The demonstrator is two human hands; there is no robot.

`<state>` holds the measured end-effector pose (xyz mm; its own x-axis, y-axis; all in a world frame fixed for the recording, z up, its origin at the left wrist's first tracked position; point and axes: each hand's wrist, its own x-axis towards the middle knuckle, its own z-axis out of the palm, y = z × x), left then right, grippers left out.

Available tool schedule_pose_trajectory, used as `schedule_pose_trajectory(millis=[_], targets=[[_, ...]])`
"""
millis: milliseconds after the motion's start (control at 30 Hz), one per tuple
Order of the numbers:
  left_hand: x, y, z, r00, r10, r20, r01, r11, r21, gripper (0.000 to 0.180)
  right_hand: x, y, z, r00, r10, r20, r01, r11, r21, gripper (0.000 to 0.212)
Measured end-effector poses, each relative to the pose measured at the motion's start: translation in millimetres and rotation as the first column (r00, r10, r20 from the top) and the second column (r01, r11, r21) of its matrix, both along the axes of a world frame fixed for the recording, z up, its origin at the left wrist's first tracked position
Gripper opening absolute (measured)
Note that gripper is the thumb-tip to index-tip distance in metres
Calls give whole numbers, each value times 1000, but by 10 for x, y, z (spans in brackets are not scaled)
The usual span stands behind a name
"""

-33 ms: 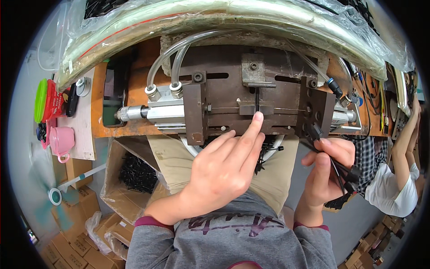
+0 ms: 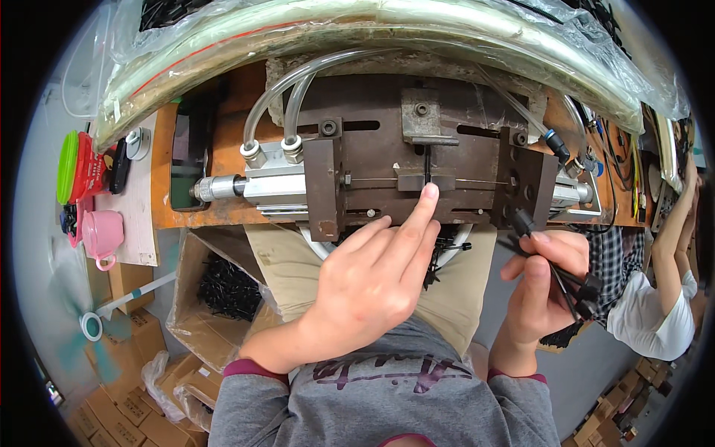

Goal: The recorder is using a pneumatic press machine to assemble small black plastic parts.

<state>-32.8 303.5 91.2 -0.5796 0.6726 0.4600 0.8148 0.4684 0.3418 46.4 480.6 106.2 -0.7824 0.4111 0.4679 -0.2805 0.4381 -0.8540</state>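
My left hand (image 2: 376, 272) lies over the near side of a dark metal fixture (image 2: 372, 160), fingers stretched out. Its index fingertip touches the near end of a thin black rod (image 2: 427, 167), which sits upright in the view across a small block (image 2: 410, 180) at the fixture's middle. Thin metal pins reach that block from both sides. To the right, my right hand (image 2: 547, 276) is closed around several slim black plastic rods (image 2: 560, 287) with thicker ends. One thick end pokes out beside the fixture's right bracket (image 2: 523, 182). The palm hides part of the bundle.
Air cylinders (image 2: 275, 186) with clear hoses flank the fixture. A plastic-wrapped roll (image 2: 357, 26) lies along the back. Below left, a carton (image 2: 190, 298) holds many black pieces. A pink cup (image 2: 103, 235) and a fan (image 2: 91, 326) stand left; another person (image 2: 655, 316) sits at right.
The black rods in my right hand have tilted slightly, their upper thick end shifting a little left and down. My left hand stays in place.
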Motion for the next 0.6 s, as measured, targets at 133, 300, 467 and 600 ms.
schedule_pose_trajectory(millis=[133, 300, 467, 600], targets=[[12, -17, 57, 996, 16, 86, -11, 999, -49, 28, -36, -36, 64, 994, 110, 25, -88, 897, -434, 16], [-26, -49, 98, 986, -17, 167, 13, 1000, 28, 33, -28, 30, 57, 959, 277, 64, -143, 666, -732, 10], [21, -44, 223, 866, -324, 381, 116, 871, 477, 35, -18, -8, 65, 893, 450, 22, -205, 448, -870, 11], [-5, -116, 232, 801, -454, 391, 194, 814, 548, 34, -26, -5, 69, 892, 451, -31, -189, 311, -931, 16]])
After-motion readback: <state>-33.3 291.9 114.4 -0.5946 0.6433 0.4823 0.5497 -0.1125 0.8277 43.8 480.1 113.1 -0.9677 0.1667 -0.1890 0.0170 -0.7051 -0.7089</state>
